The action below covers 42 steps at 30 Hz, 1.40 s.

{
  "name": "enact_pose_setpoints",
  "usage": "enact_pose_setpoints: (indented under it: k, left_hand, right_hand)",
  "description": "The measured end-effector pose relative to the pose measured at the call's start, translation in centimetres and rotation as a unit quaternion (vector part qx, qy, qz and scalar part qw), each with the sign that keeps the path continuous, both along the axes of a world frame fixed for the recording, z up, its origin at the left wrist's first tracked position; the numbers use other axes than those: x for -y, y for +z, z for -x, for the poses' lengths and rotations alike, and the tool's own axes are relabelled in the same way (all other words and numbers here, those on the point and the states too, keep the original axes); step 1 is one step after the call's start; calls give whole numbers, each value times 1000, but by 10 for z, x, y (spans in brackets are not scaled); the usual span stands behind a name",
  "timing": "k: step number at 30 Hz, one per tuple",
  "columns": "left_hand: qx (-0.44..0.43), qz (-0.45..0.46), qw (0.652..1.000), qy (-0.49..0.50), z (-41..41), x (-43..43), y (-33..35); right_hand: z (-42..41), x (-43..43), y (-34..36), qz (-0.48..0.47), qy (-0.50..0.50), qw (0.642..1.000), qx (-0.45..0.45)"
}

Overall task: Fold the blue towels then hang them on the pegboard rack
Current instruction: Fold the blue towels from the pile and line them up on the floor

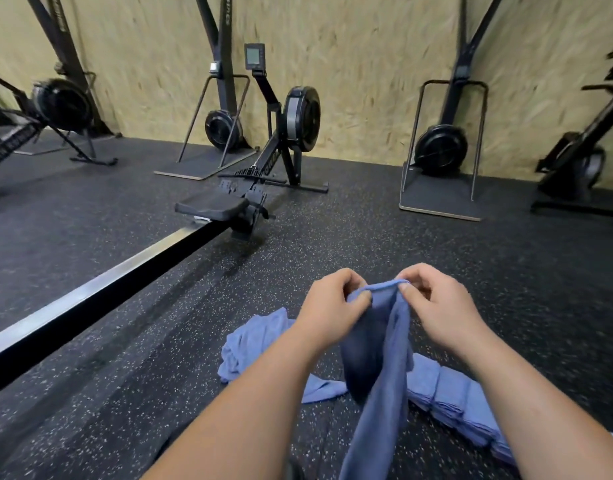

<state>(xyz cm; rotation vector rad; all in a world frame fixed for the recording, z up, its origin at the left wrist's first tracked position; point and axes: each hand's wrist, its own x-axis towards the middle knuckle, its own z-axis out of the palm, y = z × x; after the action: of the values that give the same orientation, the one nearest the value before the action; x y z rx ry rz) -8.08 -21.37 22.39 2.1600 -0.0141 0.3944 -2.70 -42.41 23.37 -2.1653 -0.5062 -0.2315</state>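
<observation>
A blue towel [381,368] hangs in front of me, held up by its top edge. My left hand [329,306] pinches that edge on the left and my right hand [433,303] pinches it on the right, the two hands close together. The towel droops down between my forearms toward the bottom of the view. On the speckled black floor behind it lies a crumpled blue towel [253,341] to the left. A stack of folded blue towels [461,400] lies to the right, partly hidden by my right forearm. No pegboard rack is in view.
A rowing machine [263,174] stands ahead on the left, its long rail [101,289] running toward the lower left. Ski-type machines [443,147] stand along the wooden wall, on the rubber floor [367,230].
</observation>
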Motion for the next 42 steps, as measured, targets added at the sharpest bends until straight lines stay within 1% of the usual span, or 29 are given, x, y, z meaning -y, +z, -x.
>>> enact_pose_setpoints:
  k: [5, 7, 11, 15, 17, 19, 22, 24, 27, 30, 35, 42]
  left_hand:
    - [14, -55, 996, -65, -7, 1, -10]
    - [17, -56, 996, -73, -15, 3, -12]
    - [-16, -47, 993, -104, -34, 7, -16]
    - [-36, -45, 988, -143, -47, 10, -16]
    - [-28, -72, 986, -146, -54, 12, -17]
    - [-14, -124, 983, -131, -62, 12, -19]
    - [-8, -182, 977, -114, -75, 10, -22]
    - [-10, -180, 977, -112, -83, 7, -24]
    - [-3, -153, 981, -121, -93, 3, -24]
    - [28, -159, 981, -112, -102, 1, -23]
    - [47, -156, 983, -88, -109, -1, -17]
    - [63, -124, 986, -88, -113, 1, -6]
  right_hand:
    - [-2, 27, -14, -29, 2, 998, -57]
    - [-4, 33, -19, -21, -7, 999, -50]
    - [-11, 40, -27, -4, -37, 999, -30]
    - [-20, 41, -30, 9, -63, 997, -35]
    - [-26, 41, -29, 13, -74, 996, -37]
    - [-32, 40, -30, 12, -73, 996, -41]
    - [-40, 41, -34, 40, -66, 996, -38]
    - [-47, 42, -35, 48, -61, 996, -34]
    - [-58, 43, -38, 70, -58, 995, -28]
    - [-67, 44, -43, 137, -71, 988, -6]
    - [-75, 41, -45, 252, -135, 958, -3]
    - [-85, 47, -37, 289, -194, 938, -4]
